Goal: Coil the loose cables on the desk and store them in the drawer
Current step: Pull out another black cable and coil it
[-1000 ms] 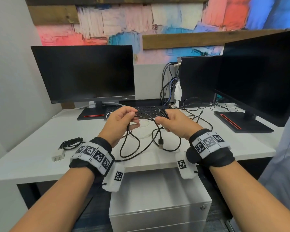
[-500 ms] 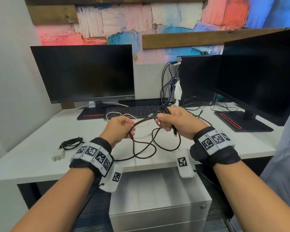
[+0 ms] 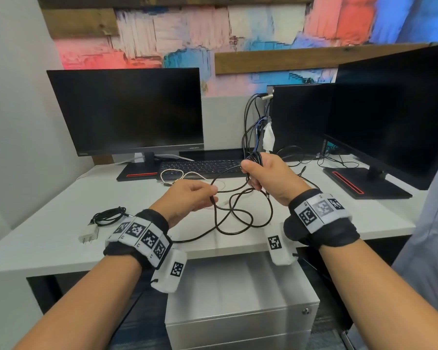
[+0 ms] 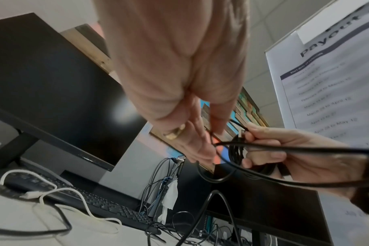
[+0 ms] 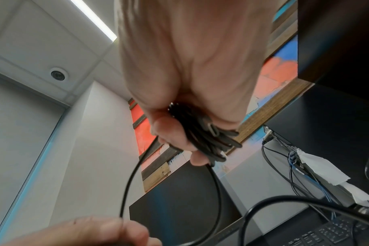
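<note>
A long black cable (image 3: 240,215) hangs in loose loops over the white desk (image 3: 48,236). My right hand (image 3: 261,173) grips a bundle of its wound coils (image 5: 202,133), raised above the keyboard. My left hand (image 3: 195,195) pinches the free strand (image 4: 213,138) a short way to the left and lower. A white cable (image 3: 187,176) lies on the desk behind my left hand. A small coiled black cable with a white plug (image 3: 106,218) lies at the desk's left. The closed white drawer unit (image 3: 238,309) stands under the desk.
Two dark monitors (image 3: 127,109) (image 3: 395,117) stand at the back, with a black keyboard (image 3: 202,168) between them. Plugged-in cables (image 3: 253,127) hang at the back centre. More thin black wires (image 3: 334,162) trail near the right monitor's base.
My right hand has risen and moved back with the coil bundle. My left hand has dropped lower and slid along the strand, so the two hands are farther apart.
</note>
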The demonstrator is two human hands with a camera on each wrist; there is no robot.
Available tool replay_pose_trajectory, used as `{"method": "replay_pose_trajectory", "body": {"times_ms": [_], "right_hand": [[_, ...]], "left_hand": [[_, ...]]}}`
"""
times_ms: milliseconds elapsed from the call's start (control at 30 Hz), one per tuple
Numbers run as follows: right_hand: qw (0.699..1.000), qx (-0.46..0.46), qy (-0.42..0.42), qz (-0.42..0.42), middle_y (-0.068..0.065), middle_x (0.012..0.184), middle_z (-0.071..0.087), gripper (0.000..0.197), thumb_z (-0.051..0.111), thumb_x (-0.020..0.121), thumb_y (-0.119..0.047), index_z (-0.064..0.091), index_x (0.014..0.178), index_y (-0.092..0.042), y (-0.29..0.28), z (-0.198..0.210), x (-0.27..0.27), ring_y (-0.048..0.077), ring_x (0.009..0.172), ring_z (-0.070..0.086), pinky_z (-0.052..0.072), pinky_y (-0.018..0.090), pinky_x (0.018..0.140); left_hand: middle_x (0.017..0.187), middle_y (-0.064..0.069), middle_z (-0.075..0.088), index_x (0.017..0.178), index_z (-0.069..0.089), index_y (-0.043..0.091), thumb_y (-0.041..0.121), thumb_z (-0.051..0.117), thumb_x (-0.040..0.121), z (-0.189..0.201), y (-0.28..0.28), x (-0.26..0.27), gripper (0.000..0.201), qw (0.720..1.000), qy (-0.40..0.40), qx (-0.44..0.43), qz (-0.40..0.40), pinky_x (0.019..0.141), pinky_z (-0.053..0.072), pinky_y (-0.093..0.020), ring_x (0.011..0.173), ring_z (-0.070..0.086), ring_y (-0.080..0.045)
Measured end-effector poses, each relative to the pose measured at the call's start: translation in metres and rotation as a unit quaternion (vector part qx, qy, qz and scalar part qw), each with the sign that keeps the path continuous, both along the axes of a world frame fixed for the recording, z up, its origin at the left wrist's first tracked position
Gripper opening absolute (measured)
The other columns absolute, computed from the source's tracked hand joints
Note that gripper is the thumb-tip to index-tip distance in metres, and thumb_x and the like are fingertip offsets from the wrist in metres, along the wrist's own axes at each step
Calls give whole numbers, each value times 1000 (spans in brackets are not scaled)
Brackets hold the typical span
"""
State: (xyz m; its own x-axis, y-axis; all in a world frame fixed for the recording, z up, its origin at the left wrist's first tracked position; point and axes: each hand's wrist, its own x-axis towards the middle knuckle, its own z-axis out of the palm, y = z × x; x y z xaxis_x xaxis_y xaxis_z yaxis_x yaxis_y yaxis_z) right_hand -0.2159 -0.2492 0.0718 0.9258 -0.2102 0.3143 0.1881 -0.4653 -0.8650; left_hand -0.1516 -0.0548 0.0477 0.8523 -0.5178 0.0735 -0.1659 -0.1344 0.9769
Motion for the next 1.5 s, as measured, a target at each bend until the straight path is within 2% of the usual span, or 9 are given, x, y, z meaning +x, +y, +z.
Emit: {"method": "replay_pose_trajectory", "body": {"times_ms": [67,233,367,600,700,800,1100,1333,1500], "right_hand": [[1000,-24,6,-11,-4,52,53,28,53,92,-36,57,89,-9,0,-1,-1,15,55,50,48,39,67],[998,-58,15,-16,0,60,52,25,51,95,-33,55,86,-10,1,1,-5,9,50,47,41,15,49],[997,-66,22,-20,1,62,52,26,51,96,-34,54,81,-12,1,2,-4,8,50,47,40,15,47],[999,37,30,-14,-1,55,48,26,49,96,-30,51,76,-14,5,2,0,12,48,45,54,49,85],[999,48,24,-10,-10,45,50,25,49,97,-28,50,77,-13,7,3,-1,13,51,47,54,47,82],[998,59,13,-14,-4,50,47,24,50,96,-27,50,79,-11,6,2,0,13,49,45,53,40,77],[996,89,4,-28,-2,54,39,25,47,98,-29,48,78,-13,-1,6,1,13,44,38,55,38,84],[992,123,19,-25,-1,57,36,28,59,91,-33,45,84,-10,2,-2,4,10,39,40,54,47,88],[993,118,22,-18,1,53,36,28,54,95,-31,44,80,-9,5,0,1,11,38,39,56,39,84]], "left_hand": [[94,-16,69,98,68,-3,13,58,92,0,0,0,19,999,-34,35,8,63,51,-12,73,65,-11],[89,-8,67,94,55,8,11,42,99,1,0,-2,14,998,-52,43,-1,65,54,-19,75,65,-13],[77,-9,59,90,50,8,7,53,94,0,1,-4,5,999,-48,16,-5,52,48,-14,61,62,-9],[76,2,56,98,59,13,-1,75,72,-6,3,5,34,984,-101,144,-34,76,51,-34,66,53,-12],[80,1,58,94,63,12,1,76,72,-7,4,7,28,972,-125,187,-62,72,51,-28,65,53,-10],[74,3,58,86,63,11,2,74,74,-10,5,5,19,957,-144,232,-95,60,45,-17,61,51,-7],[88,-10,72,86,62,17,2,72,73,-29,11,14,22,957,-125,249,-83,84,57,-41,80,68,-20],[119,3,63,117,52,25,27,65,87,-23,7,9,33,970,-106,174,-129,100,42,-27,113,57,-8],[104,6,70,96,61,12,29,60,90,-15,-2,4,18,970,-193,131,-72,99,44,-31,105,61,-6]]}}
